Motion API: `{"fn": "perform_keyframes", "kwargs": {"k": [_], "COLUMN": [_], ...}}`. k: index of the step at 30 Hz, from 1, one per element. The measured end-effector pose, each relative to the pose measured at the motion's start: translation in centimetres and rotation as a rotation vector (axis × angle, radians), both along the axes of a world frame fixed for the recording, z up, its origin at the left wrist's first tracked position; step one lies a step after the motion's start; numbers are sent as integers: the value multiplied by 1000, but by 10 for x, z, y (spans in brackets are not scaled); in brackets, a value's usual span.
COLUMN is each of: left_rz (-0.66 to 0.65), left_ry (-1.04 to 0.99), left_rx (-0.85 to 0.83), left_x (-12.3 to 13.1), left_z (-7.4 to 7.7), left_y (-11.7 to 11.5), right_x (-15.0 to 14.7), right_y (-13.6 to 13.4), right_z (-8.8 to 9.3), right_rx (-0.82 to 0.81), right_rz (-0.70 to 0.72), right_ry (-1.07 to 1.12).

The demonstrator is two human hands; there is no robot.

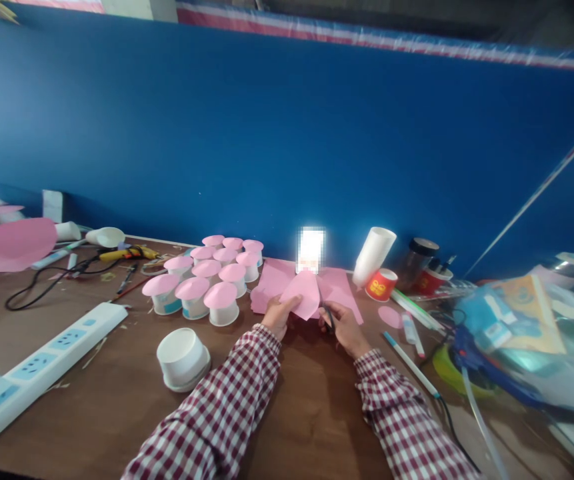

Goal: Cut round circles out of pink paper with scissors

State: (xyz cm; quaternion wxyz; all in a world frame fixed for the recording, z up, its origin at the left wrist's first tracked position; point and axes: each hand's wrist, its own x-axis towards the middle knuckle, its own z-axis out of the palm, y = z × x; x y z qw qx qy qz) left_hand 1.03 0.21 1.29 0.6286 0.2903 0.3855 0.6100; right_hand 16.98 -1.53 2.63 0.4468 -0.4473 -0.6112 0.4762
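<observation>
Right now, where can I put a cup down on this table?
Bare table lies between the power strip and the upturned white cup, and between the two sleeves in front. Crowded: the pink-topped cups, the left hand with pink paper, the right hand with scissors, and the bags at right.

Pink sheet [303, 293], pinched in the left hand [279, 315]: thin, smooth matt paper. Scissors [327, 319], gripped by the right hand [347, 328]: dark handles, material unclear. Tabletop [117, 407]: brown wood-look surface with a dull sheen. Capped cups [194, 293]: white paper with matt pink paper tops. Power strip [47, 360]: smooth white plastic. Sleeves [227, 407]: checked woven cloth. Bags [541, 347]: glossy clear plastic.
</observation>
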Motion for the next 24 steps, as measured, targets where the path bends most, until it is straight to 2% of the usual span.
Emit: {"fn": "perform_keyframes", "kwargs": {"k": [9,13,16,20,24], "left_rz": [-38,-36,15,61,78], "left_ry": [-50,-67,-82,-127,-143], "left_rx": [-1,-14,-49,-38,-46], "left_x": [1,0,-1,-1,-1], "left_z": [4,4,3,0,-1], "left_y": [0,0,1,4,5], "right_x": [0,2,3,3,5], "right_y": [0,3,4,6,8], "right_z": [0,-2,-6,-9,-12], "right_rx": [35,17,15,118,301], "right_rz": [-36,-121,-216,-338,-467], "right_ry": [13,38,58,49,-141]}}
